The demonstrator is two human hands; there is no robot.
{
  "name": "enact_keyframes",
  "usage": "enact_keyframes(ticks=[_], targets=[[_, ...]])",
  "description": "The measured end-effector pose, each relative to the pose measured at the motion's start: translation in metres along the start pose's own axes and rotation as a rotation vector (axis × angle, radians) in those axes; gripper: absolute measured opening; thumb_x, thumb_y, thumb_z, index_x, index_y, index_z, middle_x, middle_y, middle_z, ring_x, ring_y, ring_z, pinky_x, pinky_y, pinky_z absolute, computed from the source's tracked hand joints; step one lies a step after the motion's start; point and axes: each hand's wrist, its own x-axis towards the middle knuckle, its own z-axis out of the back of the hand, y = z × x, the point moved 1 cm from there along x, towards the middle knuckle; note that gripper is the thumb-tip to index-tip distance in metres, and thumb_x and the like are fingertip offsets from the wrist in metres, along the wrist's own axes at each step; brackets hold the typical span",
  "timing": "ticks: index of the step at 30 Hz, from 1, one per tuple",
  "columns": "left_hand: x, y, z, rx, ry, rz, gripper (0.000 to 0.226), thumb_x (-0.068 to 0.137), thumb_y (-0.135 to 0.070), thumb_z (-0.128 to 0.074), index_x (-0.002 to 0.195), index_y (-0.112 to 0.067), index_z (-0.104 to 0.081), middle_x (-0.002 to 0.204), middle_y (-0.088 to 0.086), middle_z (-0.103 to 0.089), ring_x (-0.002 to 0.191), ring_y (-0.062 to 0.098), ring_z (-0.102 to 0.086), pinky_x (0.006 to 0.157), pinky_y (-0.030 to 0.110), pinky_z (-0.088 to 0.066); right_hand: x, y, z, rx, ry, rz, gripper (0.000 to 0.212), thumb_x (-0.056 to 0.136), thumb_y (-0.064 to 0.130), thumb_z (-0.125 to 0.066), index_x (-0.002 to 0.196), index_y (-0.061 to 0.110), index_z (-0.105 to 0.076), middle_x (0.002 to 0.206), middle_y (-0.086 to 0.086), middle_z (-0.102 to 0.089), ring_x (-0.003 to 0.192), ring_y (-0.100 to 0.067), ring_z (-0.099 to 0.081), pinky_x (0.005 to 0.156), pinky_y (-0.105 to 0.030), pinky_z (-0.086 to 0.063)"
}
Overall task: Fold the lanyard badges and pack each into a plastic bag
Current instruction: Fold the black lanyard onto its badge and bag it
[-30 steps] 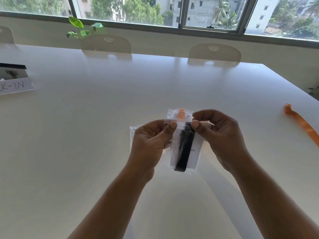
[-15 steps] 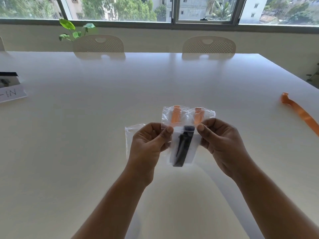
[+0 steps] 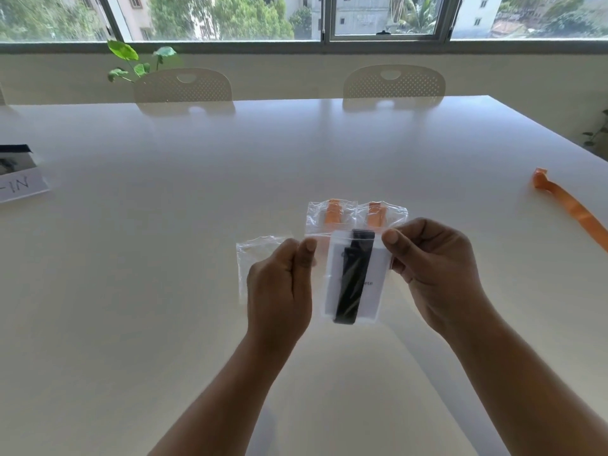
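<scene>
You've got a clear plastic bag (image 3: 355,278) w/ white badge card and folded black lanyard (image 3: 352,284), upright above table. Two packed bags w/ orange lanyards (image 3: 355,217) lie behind; empty clear bag (image 3: 255,258) left; loose orange lanyard (image 3: 572,205) far right.

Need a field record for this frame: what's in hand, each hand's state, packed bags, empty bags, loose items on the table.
in hand: plastic bag holding a white badge with a folded black lanyard
left hand: closed, pinching the bag's top left corner
right hand: closed, pinching the bag's top right corner
packed bags: two with orange lanyards, side by side on the table just beyond the hands
empty bag: one, partly behind the left hand
loose: orange lanyard at the right edge
other: paper sign at the left edge
surface: white table
</scene>
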Motion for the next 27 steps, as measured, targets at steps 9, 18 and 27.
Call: enact_keyframes(ticks=[9, 18, 27], targets=[[0.012, 0.004, 0.008, -0.162, 0.173, 0.159, 0.074, 0.085, -0.082, -0.030, 0.074, -0.018, -0.067, 0.053, 0.000, -0.054, 0.047, 0.013, -0.046, 0.050, 0.034, -0.037, -0.004, -0.001, -0.002, 0.027, -0.032, -0.034, 0.040, 0.053, 0.048, -0.091, 0.069, 0.016, -0.073, 0.070, -0.007, -0.070, 0.078, -0.034, -0.058, 0.077, -0.050, -0.051], [0.005, -0.013, -0.002, -0.616, 0.155, 0.440, 0.014, 0.084, -0.032, -0.064, 0.083, -0.021, -0.074, 0.071, 0.000, -0.068, 0.059, 0.012, -0.060, 0.055, 0.025, -0.053, -0.004, -0.007, -0.003, 0.015, 0.026, -0.225, 0.022, 0.071, 0.036, -0.075, 0.081, 0.016, -0.076, 0.086, -0.010, -0.074, 0.082, -0.025, -0.069, 0.077, -0.039, -0.058], [0.003, -0.010, -0.004, -0.598, 0.157, 0.533, 0.021, 0.086, -0.038, -0.064, 0.075, -0.022, -0.073, 0.064, -0.003, -0.069, 0.048, 0.009, -0.059, 0.050, 0.025, -0.054, -0.004, -0.015, 0.000, 0.025, 0.040, -0.345, 0.021, 0.074, 0.019, -0.072, 0.089, 0.004, -0.070, 0.087, -0.014, -0.071, 0.079, -0.022, -0.067, 0.070, -0.031, -0.058]])
